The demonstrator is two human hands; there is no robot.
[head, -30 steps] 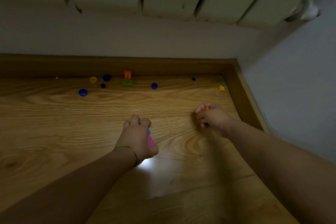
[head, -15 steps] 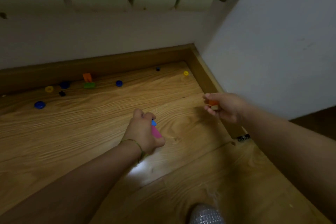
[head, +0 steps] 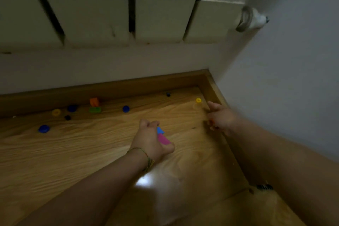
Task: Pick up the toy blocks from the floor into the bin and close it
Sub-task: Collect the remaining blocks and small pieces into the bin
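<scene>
A pink block (head: 163,139) and a blue block (head: 160,130) are gripped together in the left hand (head: 149,140), whose fingers are curled round them just above the floor (head: 91,148). The right hand (head: 220,118) is blurred. One finger is stretched toward a yellow ring (head: 198,100) near the corner, and a small orange piece (head: 211,122) seems to be kept in the other, curled fingers, though this cannot be made out for certain.

Further out, more pieces are scattered along the skirting board (head: 55,95): a black bead (head: 168,94), a blue disc (head: 125,109), an orange block (head: 94,102) with a green block (head: 95,109) just beside it, and several more discs and rings to the left.

The bin is not seen in this view. The task is judged to be only partly done: a few blocks are in hand, many are left on the floor, and the closing is not yet begun.
</scene>
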